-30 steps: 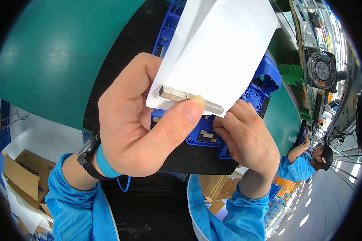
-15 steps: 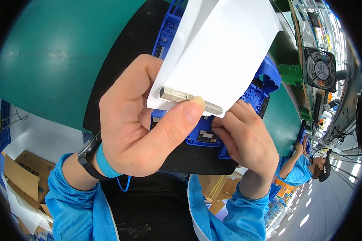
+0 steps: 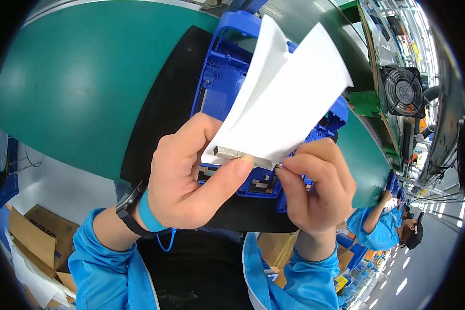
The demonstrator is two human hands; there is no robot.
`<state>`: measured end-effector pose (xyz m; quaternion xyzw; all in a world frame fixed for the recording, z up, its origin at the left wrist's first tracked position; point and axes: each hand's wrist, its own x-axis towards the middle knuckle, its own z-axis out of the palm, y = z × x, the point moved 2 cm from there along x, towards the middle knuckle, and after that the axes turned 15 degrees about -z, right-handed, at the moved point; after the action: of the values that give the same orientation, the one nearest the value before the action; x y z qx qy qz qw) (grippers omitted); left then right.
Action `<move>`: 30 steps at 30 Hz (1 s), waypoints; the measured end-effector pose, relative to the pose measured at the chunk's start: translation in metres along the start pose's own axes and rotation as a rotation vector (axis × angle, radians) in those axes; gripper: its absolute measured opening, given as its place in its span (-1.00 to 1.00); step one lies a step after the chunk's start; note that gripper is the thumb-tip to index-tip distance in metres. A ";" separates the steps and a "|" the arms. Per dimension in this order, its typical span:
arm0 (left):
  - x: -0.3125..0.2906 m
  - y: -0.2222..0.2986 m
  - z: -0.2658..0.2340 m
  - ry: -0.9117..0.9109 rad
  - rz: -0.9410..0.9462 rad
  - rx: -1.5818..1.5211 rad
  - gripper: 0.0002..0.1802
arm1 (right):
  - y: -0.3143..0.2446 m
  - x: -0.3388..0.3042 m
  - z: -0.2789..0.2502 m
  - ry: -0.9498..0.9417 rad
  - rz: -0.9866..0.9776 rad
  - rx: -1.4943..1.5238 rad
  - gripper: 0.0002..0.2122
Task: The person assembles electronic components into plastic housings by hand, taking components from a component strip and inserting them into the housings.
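Note:
Pinched in my left hand (image 3: pixel 183 178) are folded white paper sheets (image 3: pixel 299 93) and a row of small silvery metal blocks (image 3: pixel 227 152). The row lies along the paper's lower edge, under my left thumb. My right hand (image 3: pixel 320 188) is closed at the row's right end, its thumb and forefinger pinching what looks like a small metal block (image 3: pixel 279 166), mostly hidden by the fingertips. Below and behind the paper sit blue plastic housings (image 3: pixel 219 95) with open insides, ribs and dark strips; the paper and my hands cover much of them.
The housings rest on a black mat (image 3: pixel 157 113) over a green tabletop (image 3: pixel 72 98). A black fan (image 3: pixel 403 91) stands by a green-edged frame at the right. Open cardboard boxes (image 3: pixel 33 240) are at lower left. A co-worker in a blue sleeve (image 3: pixel 373 227) is at far right.
The paper and both hands have moved lower and farther from my view, showing more of the blue housing. My right fingertips have come up beside the row's end.

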<state>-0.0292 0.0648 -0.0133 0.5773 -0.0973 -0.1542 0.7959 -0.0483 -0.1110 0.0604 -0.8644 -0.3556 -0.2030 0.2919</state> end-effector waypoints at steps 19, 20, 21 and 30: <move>-0.009 0.006 -0.011 0.147 -0.003 -0.234 -0.76 | -0.013 0.004 0.022 -0.068 -0.005 0.185 -0.81; -0.009 0.005 -0.014 0.245 0.004 -0.303 -0.76 | -0.013 0.005 0.023 -0.056 -0.009 0.224 -0.82; -0.006 0.006 -0.020 0.323 0.016 -0.331 -0.76 | -0.013 0.007 0.024 -0.057 -0.009 0.228 -0.82; 0.007 0.005 -0.033 0.522 0.190 -0.498 -0.76 | 0.000 0.032 0.063 -0.433 -0.018 0.173 -0.88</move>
<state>-0.0114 0.0929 -0.0189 0.3742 0.0964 0.0540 0.9208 -0.0181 -0.0545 0.0311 -0.8563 -0.4336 0.0158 0.2800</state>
